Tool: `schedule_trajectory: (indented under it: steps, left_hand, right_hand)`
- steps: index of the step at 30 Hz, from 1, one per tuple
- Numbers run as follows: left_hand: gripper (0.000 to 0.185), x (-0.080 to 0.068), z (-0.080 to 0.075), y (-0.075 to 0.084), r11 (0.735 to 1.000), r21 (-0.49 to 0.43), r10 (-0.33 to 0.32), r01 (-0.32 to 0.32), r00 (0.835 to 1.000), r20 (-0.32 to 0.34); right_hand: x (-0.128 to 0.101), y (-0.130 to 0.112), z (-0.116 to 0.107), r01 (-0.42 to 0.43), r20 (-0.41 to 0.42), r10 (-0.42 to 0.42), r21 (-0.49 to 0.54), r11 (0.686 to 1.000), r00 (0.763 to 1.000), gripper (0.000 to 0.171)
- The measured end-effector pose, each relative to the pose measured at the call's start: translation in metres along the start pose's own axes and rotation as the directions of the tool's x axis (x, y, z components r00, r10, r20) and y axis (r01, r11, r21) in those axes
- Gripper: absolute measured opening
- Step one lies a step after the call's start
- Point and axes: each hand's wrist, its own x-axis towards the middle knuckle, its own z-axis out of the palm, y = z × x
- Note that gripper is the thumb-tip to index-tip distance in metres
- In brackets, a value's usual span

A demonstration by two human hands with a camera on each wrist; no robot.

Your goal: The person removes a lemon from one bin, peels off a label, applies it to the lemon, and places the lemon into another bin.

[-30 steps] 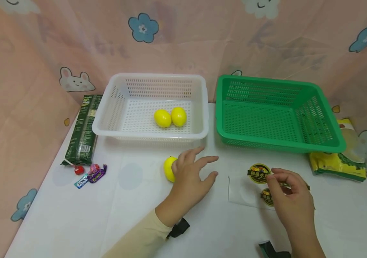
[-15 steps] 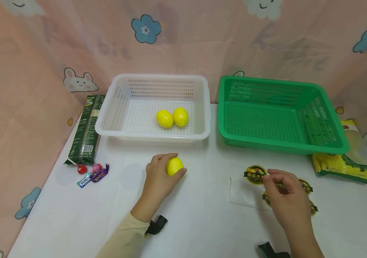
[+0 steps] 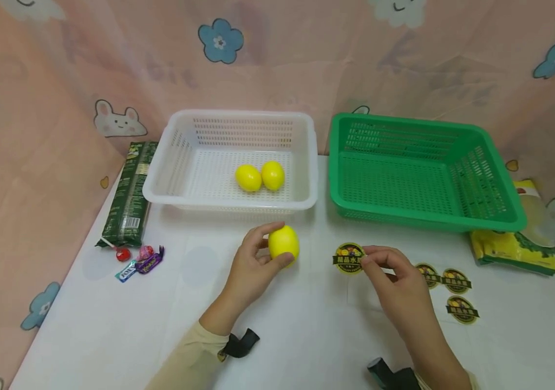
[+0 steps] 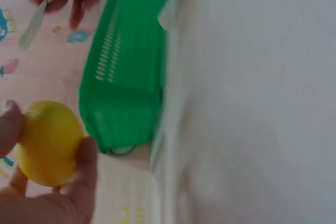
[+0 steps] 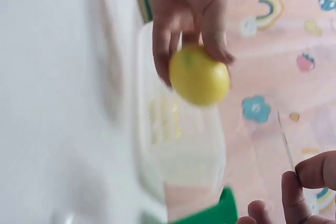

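Note:
My left hand (image 3: 253, 265) grips a yellow lemon (image 3: 284, 244) between thumb and fingers in front of the white basket. In the left wrist view the same lemon (image 4: 50, 142) shows a greenish patch at its top. To the right, my right hand (image 3: 401, 281) pinches a round black-and-gold sticker (image 3: 348, 258) by its edge, its printed face toward the head camera. Seen from the right wrist, that sticker (image 5: 286, 142) is edge-on and thin. Lemon and sticker are apart, at about the same height in the head view.
Two lemons (image 3: 260, 177) lie in the white basket (image 3: 228, 206); a green basket (image 3: 423, 219) stands beside it. More stickers (image 3: 457, 281) lie on a clear sheet behind my right hand. Candies (image 3: 141, 262) and a green packet (image 3: 128, 200) are left, a yellow packet (image 3: 513, 252) right.
My left hand has gripped the lemon from the table and brought it right. My right hand has lifted the sticker away from the sheet and moved left toward the lemon.

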Motion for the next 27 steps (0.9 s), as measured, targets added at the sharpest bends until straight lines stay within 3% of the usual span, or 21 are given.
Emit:
schedule_trajectory:
  steps: [4,10,15,22,27]
  left_hand:
    - [0.064,-0.004,0.008,0.008,0.965,-0.256,0.08,-0.053,0.992,0.099]
    - [0.075,-0.008,0.015,0.011,0.91,-0.41,0.141,-0.064,0.977,0.16]
    - [0.074,-0.009,0.018,0.01,0.874,-0.482,0.161,-0.059,0.972,0.173]
    - [0.049,-0.009,0.025,0.01,0.889,-0.449,0.141,-0.085,0.986,0.094]
    - [0.042,-0.009,0.029,0.012,0.866,-0.497,0.114,-0.057,0.99,0.085]
  right_hand:
    - [-0.001,-0.027,0.011,-0.027,0.069,0.019,0.109,0.994,0.997,0.033]
    - [0.0,-0.044,0.028,0.042,0.059,-0.05,0.122,0.992,0.997,0.027]
    - [0.0,-0.043,0.033,0.083,0.04,-0.085,0.064,0.995,0.996,0.026]
    - [-0.002,-0.041,0.037,0.1,0.05,-0.101,0.02,0.995,0.994,0.026]
    - [-0.003,-0.039,0.037,0.142,0.058,-0.144,0.03,0.989,0.988,0.022]
